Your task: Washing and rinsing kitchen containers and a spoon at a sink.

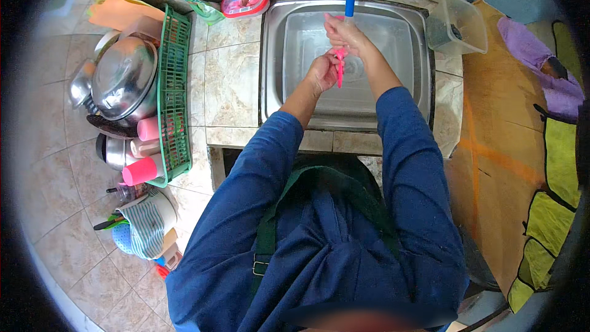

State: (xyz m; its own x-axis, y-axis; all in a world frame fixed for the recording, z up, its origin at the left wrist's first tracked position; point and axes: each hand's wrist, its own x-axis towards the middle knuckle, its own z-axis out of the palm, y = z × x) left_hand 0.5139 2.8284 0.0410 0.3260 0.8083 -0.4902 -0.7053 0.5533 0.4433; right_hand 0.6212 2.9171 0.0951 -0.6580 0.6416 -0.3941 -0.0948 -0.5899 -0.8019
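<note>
Over the steel sink (270, 95), my left hand (323, 72) is closed on a slim pink utensil (340, 74), whose lower end points down toward me; its exact kind is unclear. Just beyond it, my right hand (348, 34) is curled beneath the blue tap hose (350, 1), close to the upper end of the pink utensil. A bit of pink also shows by the right fingers, but what they hold is hidden. Under both hands, a clear rectangular basin (295, 101) sits inside the sink, seemingly with water in it.
Left of the sink stands a green dish rack (175, 86) with a metal pot (125, 77) and pink cups (141, 171). A pink-lidded tub (245, 1) and a green packet (200, 6) lie behind. At right are a clear container (458, 24) and a wooden board (491, 147).
</note>
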